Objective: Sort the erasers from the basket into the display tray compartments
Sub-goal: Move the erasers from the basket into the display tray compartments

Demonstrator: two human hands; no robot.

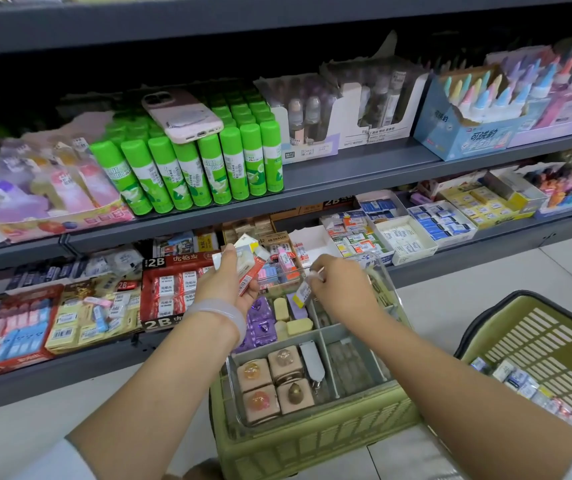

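My left hand [234, 278] grips a bunch of erasers [251, 259] above the display tray [357, 358]. My right hand [338, 285] pinches a labelled purple eraser [303, 293] over it. "2B" box [173, 289] left of tray.

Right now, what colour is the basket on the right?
Olive green basket, seen in the head view.
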